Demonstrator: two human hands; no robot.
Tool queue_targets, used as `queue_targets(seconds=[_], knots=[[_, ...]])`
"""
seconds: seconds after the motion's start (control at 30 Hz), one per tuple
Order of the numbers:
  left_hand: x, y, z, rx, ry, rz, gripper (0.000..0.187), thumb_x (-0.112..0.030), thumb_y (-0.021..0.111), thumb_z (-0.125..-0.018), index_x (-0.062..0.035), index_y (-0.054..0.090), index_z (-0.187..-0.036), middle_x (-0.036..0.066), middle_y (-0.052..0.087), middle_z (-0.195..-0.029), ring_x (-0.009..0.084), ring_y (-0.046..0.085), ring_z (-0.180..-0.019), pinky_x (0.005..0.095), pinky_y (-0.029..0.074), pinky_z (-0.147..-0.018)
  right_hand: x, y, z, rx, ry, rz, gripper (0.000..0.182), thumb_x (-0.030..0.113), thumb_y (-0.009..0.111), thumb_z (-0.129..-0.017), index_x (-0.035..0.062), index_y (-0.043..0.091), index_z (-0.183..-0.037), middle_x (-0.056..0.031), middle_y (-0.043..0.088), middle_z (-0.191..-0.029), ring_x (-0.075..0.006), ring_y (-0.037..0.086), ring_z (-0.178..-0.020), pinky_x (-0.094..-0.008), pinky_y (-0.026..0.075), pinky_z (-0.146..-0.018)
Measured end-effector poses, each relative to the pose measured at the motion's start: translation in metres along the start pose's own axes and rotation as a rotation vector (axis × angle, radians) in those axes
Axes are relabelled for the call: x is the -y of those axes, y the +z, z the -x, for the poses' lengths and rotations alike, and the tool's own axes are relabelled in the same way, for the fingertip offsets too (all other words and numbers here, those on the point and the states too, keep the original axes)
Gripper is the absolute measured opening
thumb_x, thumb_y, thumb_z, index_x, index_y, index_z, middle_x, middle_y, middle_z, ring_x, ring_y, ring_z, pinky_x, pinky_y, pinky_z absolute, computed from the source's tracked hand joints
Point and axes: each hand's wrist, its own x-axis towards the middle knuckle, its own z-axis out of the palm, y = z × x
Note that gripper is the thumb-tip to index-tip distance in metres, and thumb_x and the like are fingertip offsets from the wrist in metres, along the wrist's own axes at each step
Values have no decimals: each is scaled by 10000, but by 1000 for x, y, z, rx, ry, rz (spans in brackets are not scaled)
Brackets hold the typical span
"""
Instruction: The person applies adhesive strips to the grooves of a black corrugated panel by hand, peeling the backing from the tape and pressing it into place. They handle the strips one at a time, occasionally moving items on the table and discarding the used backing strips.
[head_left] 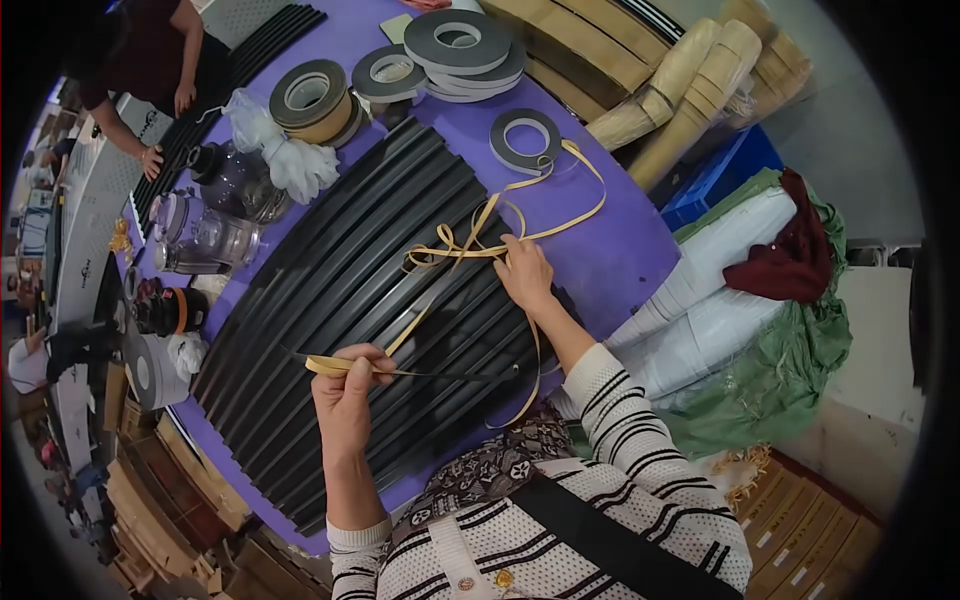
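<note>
My left hand (pixel 345 400) is closed in a pinch on a narrow yellow-backed tape (pixel 328 366), folded into a short loop above the near part of the black strips. My right hand (pixel 525 272) bends its fingers on the tape at the strips' right side, thumb and fingertips closed against it. Loose yellow loops (pixel 450 245) lie beside those fingers and run back to a grey tape roll (pixel 526 118). Long black ribbed strips (pixel 370 270) lie side by side under both hands. What the right fingertips press on underneath is partly hidden.
More tape rolls (pixel 465 45) stack at the far edge of the purple table (pixel 620 240). Clear jars (pixel 205 235) and a plastic bag (pixel 285 150) stand left. A co-worker's hand (pixel 152 162) touches other black strips. White wrapped bundles (pixel 700 300) lie right.
</note>
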Motion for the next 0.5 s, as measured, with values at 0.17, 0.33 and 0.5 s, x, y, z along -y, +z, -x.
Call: queue_targets(seconds=[0.17, 0.33, 0.5], knots=[[4, -4, 13, 32, -29, 128, 200, -174, 472, -866, 5, 553, -902, 77, 581, -787, 121, 535, -679, 241, 436, -627, -39, 12, -10, -357, -160, -246, 165, 65, 564, -734, 44, 566, -898, -116, 533, -722, -246, 554, -639, -335, 446, -577], [-7, -8, 37, 120, 149, 298, 195, -157, 439, -878, 8, 535, -915, 110, 565, -832, 152, 521, -708, 255, 433, -642, -71, -116, 30, -726, 102, -735, 82, 7, 568, -740, 14, 577, -821, 15, 474, -601, -58, 438, -540, -200, 365, -498], [-49, -2, 88, 501, 335, 612, 157, -132, 455, -865, -10, 532, -802, 129, 567, -714, 202, 515, -599, 279, 450, -527, -183, -265, 171, -1122, 258, -559, 134, 85, 563, -788, -42, 542, -824, 1, 527, -690, -61, 452, -593, -212, 364, -524]])
